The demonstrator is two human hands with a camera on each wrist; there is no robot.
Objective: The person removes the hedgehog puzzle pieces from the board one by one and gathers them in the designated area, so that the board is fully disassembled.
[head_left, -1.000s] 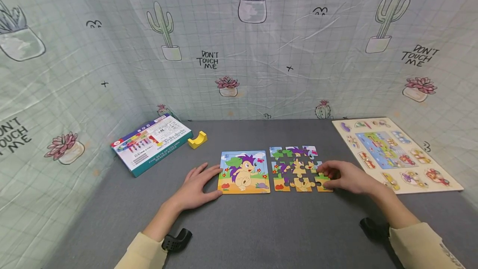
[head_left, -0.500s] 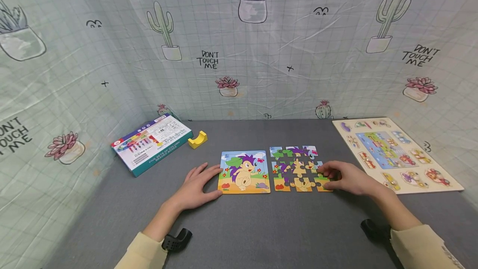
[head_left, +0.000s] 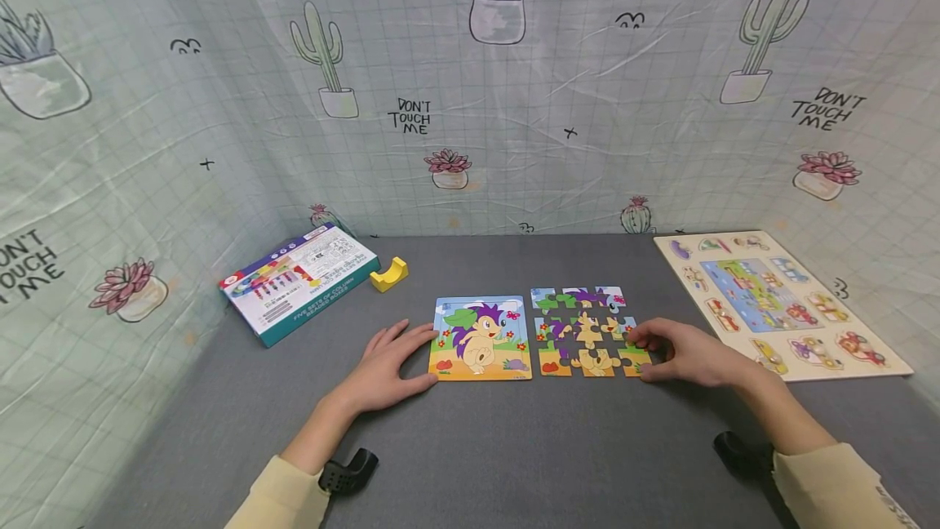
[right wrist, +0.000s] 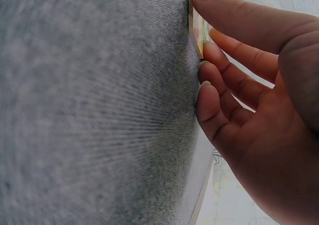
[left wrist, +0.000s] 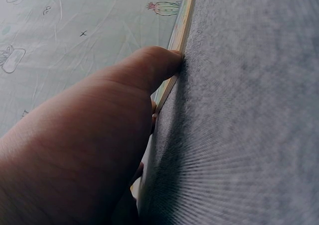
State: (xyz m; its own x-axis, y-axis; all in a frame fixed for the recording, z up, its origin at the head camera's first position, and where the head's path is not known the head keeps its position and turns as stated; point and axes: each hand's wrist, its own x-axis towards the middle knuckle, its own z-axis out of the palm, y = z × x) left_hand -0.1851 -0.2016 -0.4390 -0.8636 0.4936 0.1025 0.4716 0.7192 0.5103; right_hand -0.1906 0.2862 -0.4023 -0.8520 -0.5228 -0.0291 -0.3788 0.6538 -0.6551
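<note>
In the head view a square puzzle board (head_left: pixel 481 341) with a purple-spined hedgehog lies flat at the centre of the table. My left hand (head_left: pixel 389 366) rests along its left side, fingers loosely extended and thumb by the near corner. The left wrist view has the thumb (left wrist: pixel 162 60) against the board's wooden edge. Right of the board, loose jigsaw pieces (head_left: pixel 587 329) lie in rows with narrow gaps, forming a similar hedgehog. My right hand (head_left: pixel 683 353) holds the lower-right puzzle piece (head_left: pixel 635 359) at its outer side between thumb and curled fingers, partly covering it.
A boxed toy (head_left: pixel 297 284) sits at the back left, beside a yellow curved block (head_left: pixel 388 275). A large wooden peg puzzle (head_left: pixel 749 341) lies at the right, close behind my right hand. A patterned curtain (head_left: pixel 470 104) surrounds the grey table (head_left: pixel 514 455).
My right thumb has drawn back slightly toward the piece's near corner, uncovering more of it, and the right forearm has shifted a little right. The left hand and the board stay put.
</note>
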